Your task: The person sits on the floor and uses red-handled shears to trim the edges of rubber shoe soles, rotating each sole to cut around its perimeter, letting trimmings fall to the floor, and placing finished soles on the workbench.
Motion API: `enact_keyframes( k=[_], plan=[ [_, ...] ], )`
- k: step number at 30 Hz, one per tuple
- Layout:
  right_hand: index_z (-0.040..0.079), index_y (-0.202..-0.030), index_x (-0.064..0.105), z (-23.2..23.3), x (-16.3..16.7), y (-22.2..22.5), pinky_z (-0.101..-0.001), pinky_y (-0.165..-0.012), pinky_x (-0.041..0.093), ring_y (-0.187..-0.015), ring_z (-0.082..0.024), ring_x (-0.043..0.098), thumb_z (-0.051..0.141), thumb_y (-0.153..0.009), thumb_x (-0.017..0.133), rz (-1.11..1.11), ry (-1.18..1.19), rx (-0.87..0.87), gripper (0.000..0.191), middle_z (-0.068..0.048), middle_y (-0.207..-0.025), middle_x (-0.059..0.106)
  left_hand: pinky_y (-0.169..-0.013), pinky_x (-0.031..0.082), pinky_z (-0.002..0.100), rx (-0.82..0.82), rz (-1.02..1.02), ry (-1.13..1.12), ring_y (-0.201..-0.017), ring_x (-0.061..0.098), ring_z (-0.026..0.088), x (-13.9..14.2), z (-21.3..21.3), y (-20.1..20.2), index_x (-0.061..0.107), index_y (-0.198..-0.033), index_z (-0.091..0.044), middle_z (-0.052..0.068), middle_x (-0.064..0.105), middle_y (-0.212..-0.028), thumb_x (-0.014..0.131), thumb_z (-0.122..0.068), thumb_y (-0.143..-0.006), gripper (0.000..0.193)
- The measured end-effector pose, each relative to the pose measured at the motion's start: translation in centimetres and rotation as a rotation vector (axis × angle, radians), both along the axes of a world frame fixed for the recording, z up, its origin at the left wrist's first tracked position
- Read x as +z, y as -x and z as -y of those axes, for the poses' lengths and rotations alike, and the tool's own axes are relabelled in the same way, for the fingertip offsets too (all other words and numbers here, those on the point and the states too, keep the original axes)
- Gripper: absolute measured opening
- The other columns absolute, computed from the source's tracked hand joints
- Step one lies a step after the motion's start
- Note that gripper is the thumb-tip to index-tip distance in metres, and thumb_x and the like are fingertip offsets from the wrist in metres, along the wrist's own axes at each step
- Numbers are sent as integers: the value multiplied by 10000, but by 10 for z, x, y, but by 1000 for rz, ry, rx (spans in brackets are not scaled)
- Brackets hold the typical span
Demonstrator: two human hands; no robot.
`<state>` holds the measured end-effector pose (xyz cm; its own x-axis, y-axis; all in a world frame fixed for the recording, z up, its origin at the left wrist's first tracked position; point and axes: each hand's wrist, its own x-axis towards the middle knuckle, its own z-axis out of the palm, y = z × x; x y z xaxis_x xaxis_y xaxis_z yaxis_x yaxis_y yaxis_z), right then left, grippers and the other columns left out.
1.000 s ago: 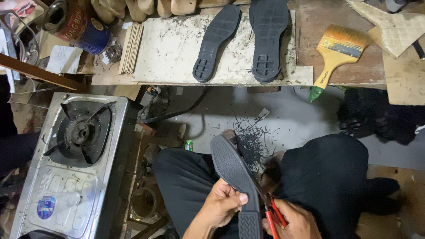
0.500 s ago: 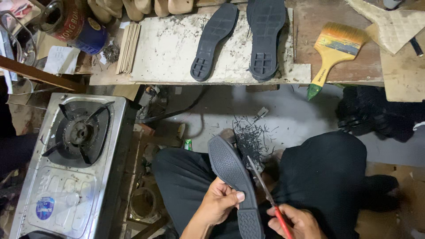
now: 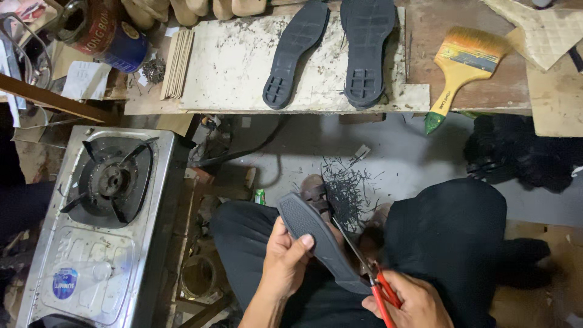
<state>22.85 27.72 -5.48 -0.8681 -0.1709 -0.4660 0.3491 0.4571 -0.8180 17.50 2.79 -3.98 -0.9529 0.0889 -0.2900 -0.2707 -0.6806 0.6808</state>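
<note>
Black rubber fills my left hand [image 3: 285,258]: a shoe sole [image 3: 320,243], tread side up, held over my lap with my thumb pressed on its face and my fingers curled under its edge. My right hand [image 3: 404,300] is wrapped around the red handles of a pair of scissors [image 3: 370,276], and the blades lie along the sole's right edge; I think they are touching the rubber, though the blades are too thin to be sure. A scatter of dark trimmings [image 3: 346,188] lies on the floor just beyond my knees. On the workbench [image 3: 231,67] ahead sit two more soles [image 3: 331,51] side by side, with a yellow-handled paintbrush [image 3: 464,67] to their right. A gas stove [image 3: 100,225] stands at my left.
</note>
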Motion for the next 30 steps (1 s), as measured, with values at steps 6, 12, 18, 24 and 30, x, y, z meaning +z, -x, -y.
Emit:
enact_keyframes(
  k=[6, 12, 18, 24, 30],
  plan=[
    [68, -1114, 721, 8, 37, 14, -359, -579, 598, -673, -273, 766, 316, -538, 981, -423, -196, 73, 679, -112, -901, 762, -1017, 521, 386, -93, -49, 42, -1128, 667, 197, -12, -8, -12, 500, -1360, -15, 101, 684, -1234, 689, 11, -898, 500],
    [30, -1129, 705, 10, 47, 20, -378, -625, 602, -689, -279, 781, 290, -546, 975, -394, -185, 117, 693, -120, -861, 777, -1029, 514, 384, -160, -49, 22, -1149, 651, 193, -21, -5, -19, 500, -1374, -3, 102, 669, -1248, 686, 54, -913, 501],
    [3, -1143, 698, -3, 29, 8, -298, -543, 631, -637, -183, 806, 184, -661, 912, -367, -59, 139, 558, -109, -783, 775, -1014, 516, 367, -217, -54, 83, -1137, 649, 184, -21, 6, -17, 521, -1363, -8, 92, 672, -1235, 687, 40, -906, 489],
    [36, -1080, 742, -11, 21, 8, -305, -610, 644, -708, -166, 784, 99, -730, 855, 34, 45, -28, 373, -114, -816, 770, -987, 536, 358, -155, -70, 39, -1074, 668, 184, -16, 7, -6, 553, -1292, 30, 110, 697, -1169, 644, -107, -997, 338],
    [63, -1235, 679, -6, 48, 16, -308, -658, 616, -746, -183, 774, 195, -636, 949, -185, -78, 73, 671, -88, -927, 752, -906, 520, 304, -236, -77, 245, -997, 646, 132, -10, 13, -7, 613, -1271, 20, 67, 708, -1109, 655, -104, -991, 309]
  ],
)
